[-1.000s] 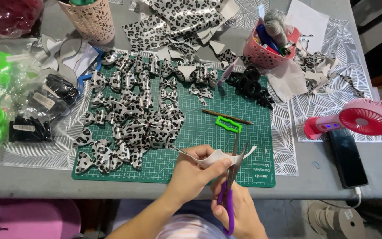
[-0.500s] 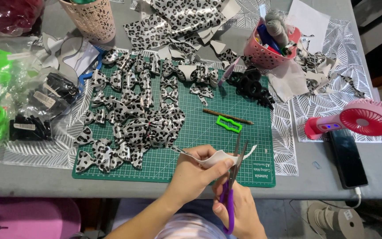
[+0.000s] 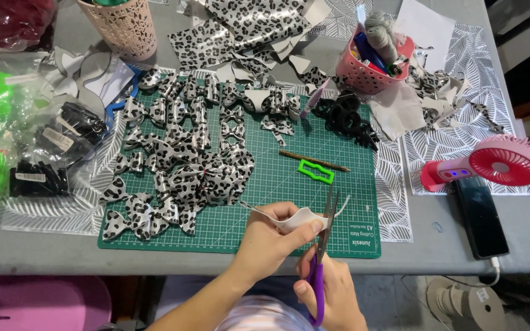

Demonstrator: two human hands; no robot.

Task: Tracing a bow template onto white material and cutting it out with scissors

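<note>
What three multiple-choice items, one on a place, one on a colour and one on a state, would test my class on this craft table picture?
1. Where does the green plastic template lie?
A. on the green cutting mat
B. in the pink basket
C. on the black phone

2. What colour are the handles of the scissors?
A. red
B. purple
C. yellow

3. What is the left hand doing?
A. resting flat on the mat
B. holding the pink fan
C. pinching a pale cut piece at the scissor blades

Answers:
1 A, the template sits on the mat beside a thin brown stick.
2 B, the handles in the right hand are purple.
3 C, thumb and fingers hold the pale piece, and the blades stand open around its edge.
</note>
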